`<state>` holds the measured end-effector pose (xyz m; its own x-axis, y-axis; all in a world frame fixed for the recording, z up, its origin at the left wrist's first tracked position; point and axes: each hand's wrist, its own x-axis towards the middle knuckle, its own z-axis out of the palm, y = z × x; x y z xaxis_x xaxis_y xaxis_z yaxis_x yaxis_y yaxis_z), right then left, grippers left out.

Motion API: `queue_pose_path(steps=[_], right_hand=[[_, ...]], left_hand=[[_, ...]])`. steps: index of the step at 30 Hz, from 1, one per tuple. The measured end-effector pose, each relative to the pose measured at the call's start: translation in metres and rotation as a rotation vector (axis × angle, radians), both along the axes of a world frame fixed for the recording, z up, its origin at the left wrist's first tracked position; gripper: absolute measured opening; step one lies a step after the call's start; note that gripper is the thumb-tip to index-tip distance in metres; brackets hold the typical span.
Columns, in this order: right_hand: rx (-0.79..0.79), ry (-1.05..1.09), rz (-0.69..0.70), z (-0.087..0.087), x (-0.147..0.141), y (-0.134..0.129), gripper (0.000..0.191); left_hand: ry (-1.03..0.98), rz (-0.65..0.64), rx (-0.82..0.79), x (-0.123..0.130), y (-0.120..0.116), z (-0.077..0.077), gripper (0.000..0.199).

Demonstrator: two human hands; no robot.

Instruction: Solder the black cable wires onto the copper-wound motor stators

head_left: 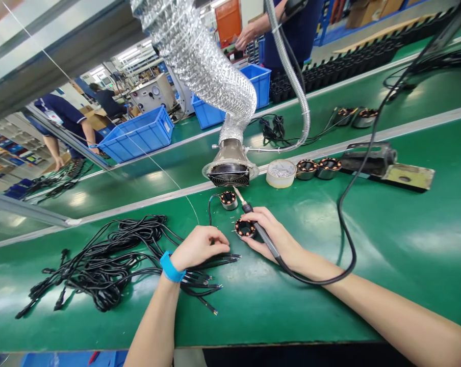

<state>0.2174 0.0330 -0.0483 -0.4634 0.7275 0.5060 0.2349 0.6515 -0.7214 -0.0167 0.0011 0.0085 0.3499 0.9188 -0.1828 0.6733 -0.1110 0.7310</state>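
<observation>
Stator [244, 233], round and copper-wound, sat at the middle of the green table [310, 311], pinched between the thumb and fingers of the right hand [282, 242]. That same grip held a soldering iron [266, 238] slanting across the hand, its tip pointing away from the person and its cord crossing the wrist. Just beside, the left hand [200, 245] had its fingers curled close together over stripped cable ends; whether its grip pinched anything could not be told. A blue wristband [172, 267] circled that wrist. Beyond the iron's tip stood a second stator [229, 200] with a black lead, near a fan [230, 177] hung beneath a silver duct [230, 81]. Black cables [111, 260] lay heaped to the left. Farther off to the right stood a whitish tub [281, 174], two more stators [329, 168] and a metal holder [372, 158] with a yellow pad [406, 176]. Across the line, a co-worker's hand [248, 36] was raised above a blue bin [259, 84].
</observation>
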Motion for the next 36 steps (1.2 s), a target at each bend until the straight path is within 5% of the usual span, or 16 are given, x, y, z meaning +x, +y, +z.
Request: queue_pose_path(steps=[3, 7, 13, 19, 28, 36], right_hand=[[0.003, 0.012, -0.003, 0.001, 0.003, 0.003, 0.046], [0.019, -0.001, -0.036, 0.001, 0.006, 0.004, 0.049], [0.059, -0.026, -0.085, 0.002, 0.005, 0.003, 0.046], [0.082, -0.025, -0.015, 0.003, -0.004, 0.008, 0.050], [0.052, 0.180, 0.052, 0.040, -0.031, -0.004, 0.037], [0.043, 0.362, -0.023, 0.041, -0.060, -0.005, 0.032]], left_hand=[[0.121, -0.166, 0.078, 0.006, -0.002, -0.007, 0.015], [0.194, -0.226, 0.081, 0.011, -0.004, -0.008, 0.017], [-0.168, 0.007, -0.124, -0.010, -0.002, 0.017, 0.019], [-0.447, 0.223, -0.002, -0.013, 0.004, 0.013, 0.028], [-0.486, 0.225, 0.015, -0.007, 0.002, 0.007, 0.029], [-0.504, 0.249, 0.030, -0.008, 0.004, 0.006, 0.028]])
